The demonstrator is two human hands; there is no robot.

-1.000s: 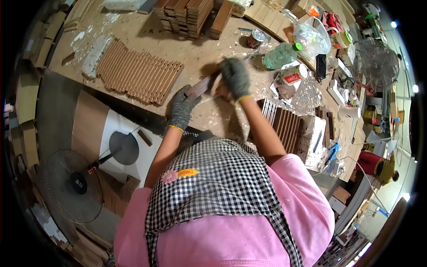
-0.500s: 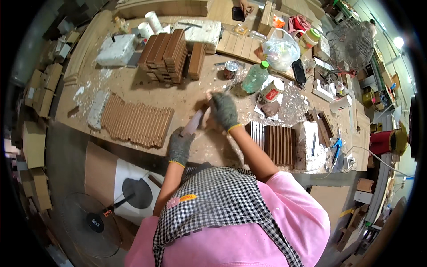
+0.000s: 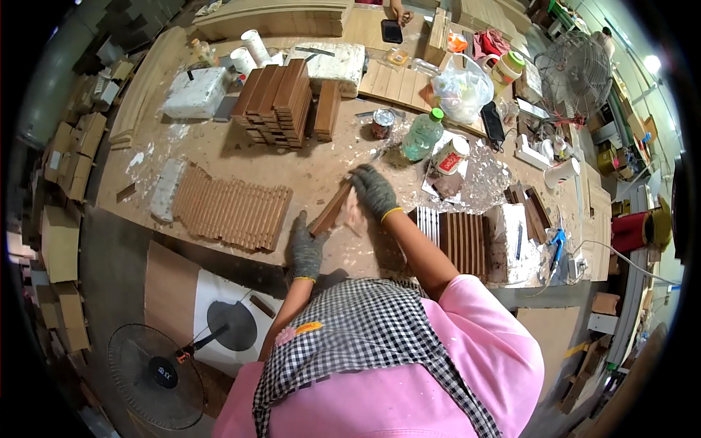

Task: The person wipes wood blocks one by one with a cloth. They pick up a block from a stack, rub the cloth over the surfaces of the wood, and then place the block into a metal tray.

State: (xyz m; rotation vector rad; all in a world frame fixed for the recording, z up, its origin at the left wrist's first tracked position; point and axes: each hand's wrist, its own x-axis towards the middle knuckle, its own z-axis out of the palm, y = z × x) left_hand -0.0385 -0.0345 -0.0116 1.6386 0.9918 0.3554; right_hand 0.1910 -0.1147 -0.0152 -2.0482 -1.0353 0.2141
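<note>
A short brown wooden strip (image 3: 333, 209) slants over the table between my two hands. My left hand (image 3: 306, 250), in a grey knit glove with a yellow cuff, grips its near end. At its far end my gloved right hand (image 3: 375, 193) is closed round it, with the fingertips curled over the top. A pale, blurred patch (image 3: 355, 217) lies beside the strip under my right hand; I cannot make out what it is. To the left lies a row of brown strips (image 3: 232, 208) side by side, and to the right another row of dark strips (image 3: 464, 238).
Beyond my hands stand a stack of brown blocks (image 3: 272, 102), an open tin (image 3: 382, 123), a green bottle (image 3: 423, 136) and a red-and-white cup (image 3: 450, 155). White-smeared blocks (image 3: 505, 237) and a blue-handled tool (image 3: 557, 248) lie at the right. A fan (image 3: 162, 371) stands below left.
The strip has turned, its brown face now showing where a pale side showed before. My left hand has shifted slightly right and down, and its thumb now points up along the strip.
</note>
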